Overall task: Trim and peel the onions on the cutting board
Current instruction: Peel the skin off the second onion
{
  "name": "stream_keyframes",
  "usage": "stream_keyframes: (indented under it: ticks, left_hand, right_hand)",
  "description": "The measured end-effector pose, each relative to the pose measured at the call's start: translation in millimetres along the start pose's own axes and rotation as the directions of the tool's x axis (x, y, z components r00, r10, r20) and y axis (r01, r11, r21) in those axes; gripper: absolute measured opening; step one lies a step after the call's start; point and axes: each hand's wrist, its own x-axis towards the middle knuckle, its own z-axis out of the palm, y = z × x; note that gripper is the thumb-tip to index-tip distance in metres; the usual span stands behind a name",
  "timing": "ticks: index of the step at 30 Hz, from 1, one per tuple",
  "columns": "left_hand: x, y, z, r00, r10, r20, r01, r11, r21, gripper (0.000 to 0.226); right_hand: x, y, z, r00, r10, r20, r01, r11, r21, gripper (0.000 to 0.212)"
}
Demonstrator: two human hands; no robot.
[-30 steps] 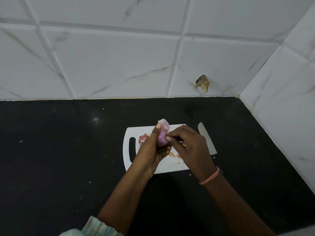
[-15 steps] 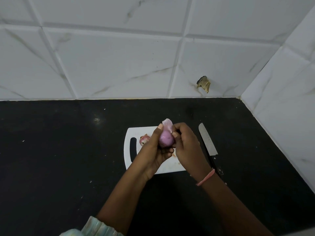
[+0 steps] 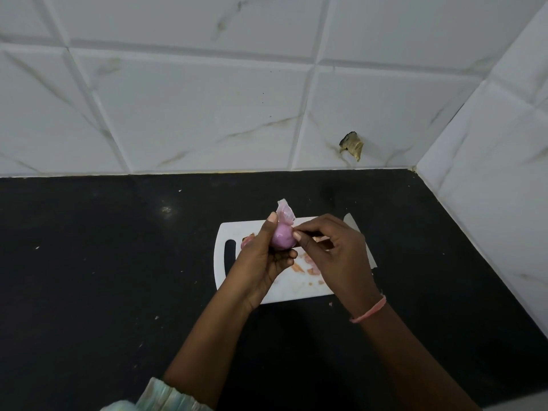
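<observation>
Lower left edge: a pale patterned sleeve (image 3: 166, 396) on the left forearm. Black table (image 3: 89, 262), speckled with small light crumbs.

White cutting board (image 3: 296, 289) lies flat on the table near centre, its handle slot at the left end. Just right of the slot a second onion (image 3: 245, 242), pinkish, rests on the board, mostly hidden behind the left hand.

Left hand (image 3: 261, 262) is raised over the board, fingers curled round the onion (image 3: 281, 240) from below and behind, thumb upright along its left side. The onion is small, round and pale purple, held above the board and not touching it. A flap of loose skin (image 3: 285, 213), thin and translucent pink, stands up from its top.

Peel scraps (image 3: 308, 265), orange-pink, lie scattered on the board under the hands.

Right hand (image 3: 335, 256) comes in from the right, fingers curled, thumb and forefinger tips pinching at the onion's right side. Pink wristband (image 3: 369, 311) on that wrist.

Knife (image 3: 372, 259): pale blade shows past the right hand at the board's right edge, tip pointing away; handle hidden.

Behind, a white marbled tile wall (image 3: 178, 99) with a chipped hole (image 3: 351, 145) low down toward the right corner.
</observation>
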Motion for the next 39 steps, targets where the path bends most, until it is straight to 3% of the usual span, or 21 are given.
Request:
stream_keyframes:
  ticks: [7,10,14,18,23,26,29,32,35,39]
  left_hand:
    - [1,-1,-1,1.000,-0.014,0.001,0.014,1.000,0.008,0.045]
    - [1,-3,0,1.000,-0.026,0.010,0.026,1.000,0.016,0.042]
    - [0,-1,-1,0.999,-0.025,0.040,0.025,1.000,0.017,0.045]
    - [0,0,-3,0.998,-0.045,0.042,0.046,0.998,-0.034,0.036]
    - [1,-1,-4,0.995,-0.086,0.044,0.091,0.989,-0.114,0.038]
    - [3,-3,-5,0.995,-0.098,0.038,0.102,0.986,-0.135,0.046]
    - [4,-5,-6,0.994,-0.097,0.044,0.102,0.983,-0.151,0.046]
    - [6,-6,-8,0.993,-0.075,0.091,0.089,0.983,-0.162,0.045]
    - [6,-6,-6,0.993,-0.041,0.115,0.057,0.989,-0.137,0.037]
    - [0,-4,-1,0.992,-0.031,0.123,0.042,0.995,-0.087,0.046]
  right_hand:
    - [2,6,5,0.990,-0.034,0.137,0.055,0.987,-0.152,0.019]
    - [3,9,9,0.990,-0.014,0.143,0.039,0.984,-0.173,0.013]
    - [5,6,10,0.989,0.066,0.130,-0.061,0.997,-0.042,0.002]
    - [7,3,7,0.965,0.226,0.131,-0.242,0.963,0.123,0.005]
    - [8,0,4,0.870,0.475,0.134,-0.489,0.795,0.358,0.006]
    - [8,-1,4,0.816,0.558,0.152,-0.558,0.690,0.461,0.008]
    - [7,-4,3,0.858,0.499,0.123,-0.497,0.746,0.443,0.016]
    - [5,-6,0,0.915,0.368,0.165,-0.402,0.860,0.313,0.024]
    - [4,-2,2,0.956,0.262,0.133,-0.286,0.933,0.219,0.012]
    - [6,0,0,0.975,0.192,0.109,-0.206,0.970,0.129,0.005]
